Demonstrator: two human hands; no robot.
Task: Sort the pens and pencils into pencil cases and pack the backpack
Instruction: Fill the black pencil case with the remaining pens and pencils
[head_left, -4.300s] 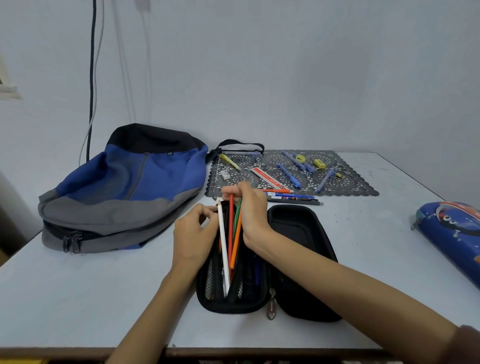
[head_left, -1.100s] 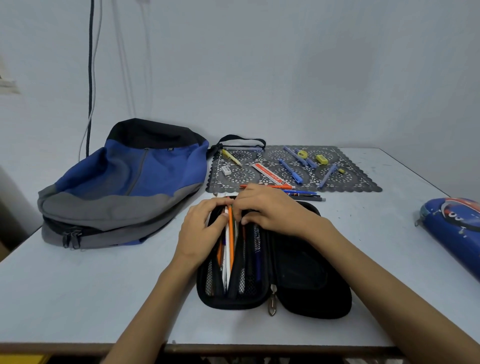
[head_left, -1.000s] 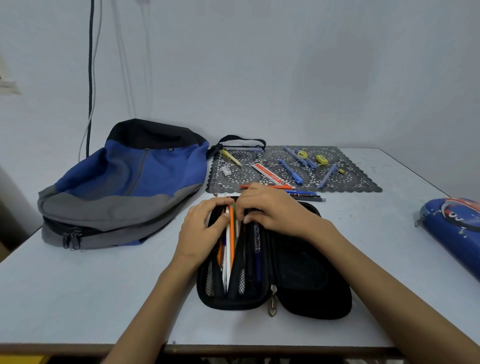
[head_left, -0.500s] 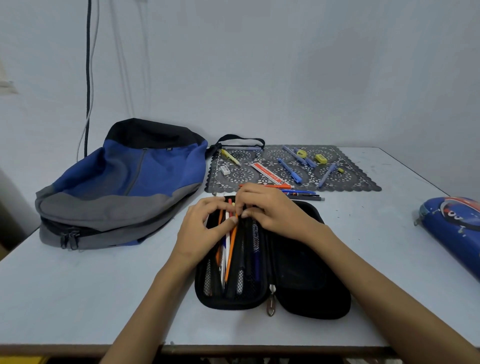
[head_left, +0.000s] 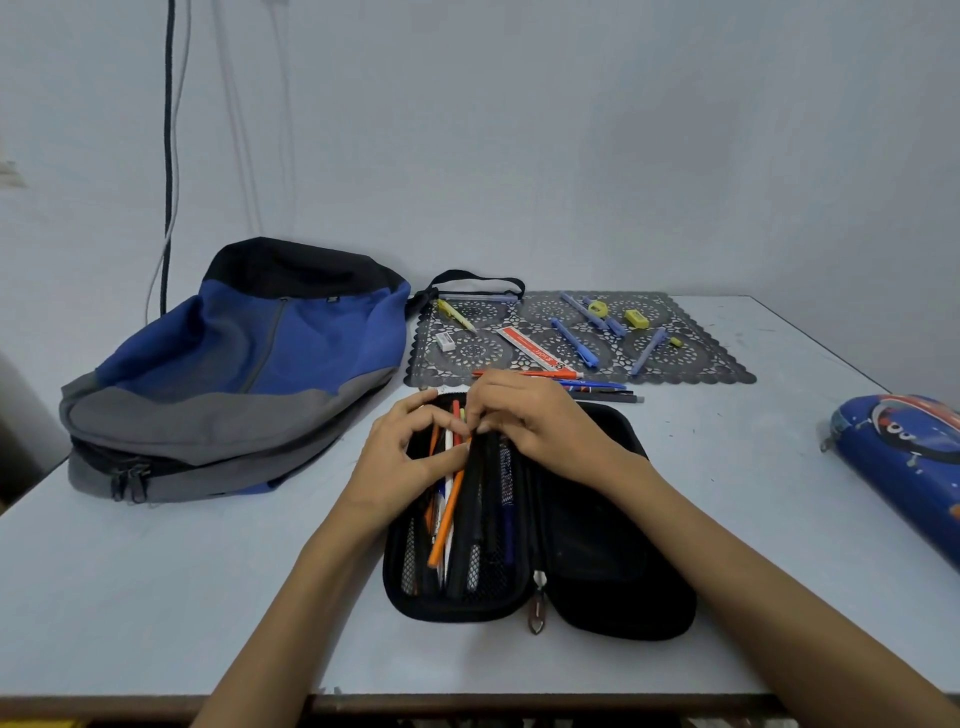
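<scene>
Left hand (head_left: 400, 462) and right hand (head_left: 535, 423) cover the top ends of the pencils (head_left: 445, 519) in the black case (head_left: 452, 610); I can't tell what the right fingers pinch. Blue case (head_left: 904, 457) cut off by the right edge. Ruler (head_left: 530, 349) print too small for me to read.

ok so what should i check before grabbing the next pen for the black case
1. black pencil case lying open and flat: ok.
2. pencils settled in its left half: not ok; the orange one slants across the others.
3. a hand free to reach: not ok; left hand holds the pencils, and right hand has its fingertips at their tips.
4. loose pens at the near edge of the mat unobstructed: ok.
5. backpack open for packing: cannot tell.
</scene>
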